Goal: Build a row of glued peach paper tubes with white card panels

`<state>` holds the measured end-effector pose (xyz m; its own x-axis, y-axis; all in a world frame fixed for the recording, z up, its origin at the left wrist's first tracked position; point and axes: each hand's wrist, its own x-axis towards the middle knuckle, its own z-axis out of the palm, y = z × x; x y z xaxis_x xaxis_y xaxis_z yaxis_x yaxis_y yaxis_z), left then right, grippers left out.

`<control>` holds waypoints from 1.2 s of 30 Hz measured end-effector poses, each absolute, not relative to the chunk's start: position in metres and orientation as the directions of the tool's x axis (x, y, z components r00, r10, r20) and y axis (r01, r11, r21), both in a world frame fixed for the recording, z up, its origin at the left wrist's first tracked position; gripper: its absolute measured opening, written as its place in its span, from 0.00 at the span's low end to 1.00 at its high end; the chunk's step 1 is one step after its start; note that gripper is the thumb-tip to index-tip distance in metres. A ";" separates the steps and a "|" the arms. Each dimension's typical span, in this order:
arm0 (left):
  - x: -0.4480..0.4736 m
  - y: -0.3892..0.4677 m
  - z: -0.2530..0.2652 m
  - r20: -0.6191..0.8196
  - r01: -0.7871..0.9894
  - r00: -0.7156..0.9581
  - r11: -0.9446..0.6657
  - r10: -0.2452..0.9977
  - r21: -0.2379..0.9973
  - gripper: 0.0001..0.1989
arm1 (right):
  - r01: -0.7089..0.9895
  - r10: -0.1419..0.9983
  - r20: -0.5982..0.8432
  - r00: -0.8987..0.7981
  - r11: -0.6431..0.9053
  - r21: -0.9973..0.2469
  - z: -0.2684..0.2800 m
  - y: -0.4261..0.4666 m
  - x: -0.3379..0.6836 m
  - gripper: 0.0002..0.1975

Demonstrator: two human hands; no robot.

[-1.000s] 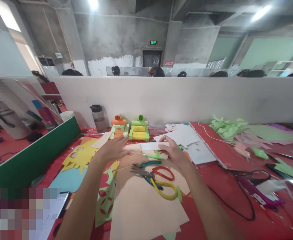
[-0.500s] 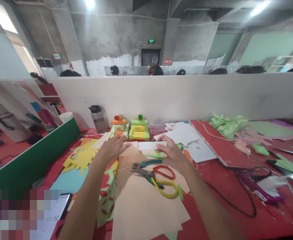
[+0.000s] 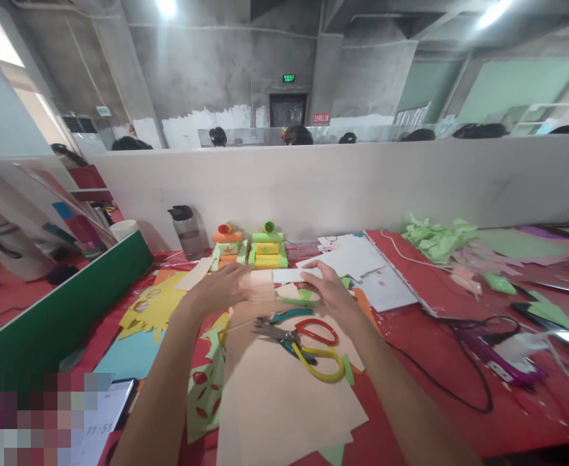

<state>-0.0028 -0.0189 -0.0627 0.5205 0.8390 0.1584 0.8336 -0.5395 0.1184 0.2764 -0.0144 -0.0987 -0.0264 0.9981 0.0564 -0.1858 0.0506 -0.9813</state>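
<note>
My left hand [image 3: 219,289] is closed on the left end of a peach paper piece [image 3: 261,279], with the fingers covering that end. A small white paper strip [image 3: 287,276] lies against the peach piece's right edge. My right hand [image 3: 331,291] pinches the strip's right end between thumb and fingers. Just below the hands, red-and-yellow-handled scissors [image 3: 320,362] lie with teal-handled pliers [image 3: 291,316] on large peach sheets [image 3: 274,401]. Green scraps [image 3: 306,298] lie below the strip. Two paper tank models, one orange [image 3: 228,248] and one green and yellow [image 3: 267,249], stand beyond my hands.
A water bottle [image 3: 186,232] stands by the white partition [image 3: 337,188]. On the left are a green divider [image 3: 70,291], yellow cut paper [image 3: 151,304] and a phone [image 3: 112,411]. To the right lie white sheets [image 3: 386,291], crumpled green paper [image 3: 437,238], a cable and a purple power strip [image 3: 500,359].
My left hand has shifted slightly right over the peach piece, hiding more of it. My right hand keeps its pinch on the white strip. The view has shifted slightly.
</note>
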 end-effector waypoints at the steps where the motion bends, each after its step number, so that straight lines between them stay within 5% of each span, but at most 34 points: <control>1: -0.002 -0.018 -0.063 0.157 0.824 0.538 -0.556 0.828 0.107 0.27 | -0.183 0.998 0.052 -0.029 0.046 -0.982 -0.100 -0.014 0.275 0.16; 12: -0.003 -0.009 -0.074 0.222 0.839 0.533 -0.545 0.817 -0.007 0.26 | -0.234 0.991 0.110 0.075 0.125 -0.964 -0.118 -0.001 0.266 0.16; 20: 0.005 0.000 -0.087 0.320 0.834 0.543 -0.542 0.777 -0.102 0.25 | -0.363 1.000 0.021 -0.005 0.018 -0.932 -0.118 -0.004 0.266 0.14; 36: 0.004 -0.002 -0.077 0.407 0.736 0.584 -0.669 0.702 0.098 0.19 | -0.234 0.992 0.125 -0.033 0.114 -0.966 -0.119 -0.005 0.254 0.14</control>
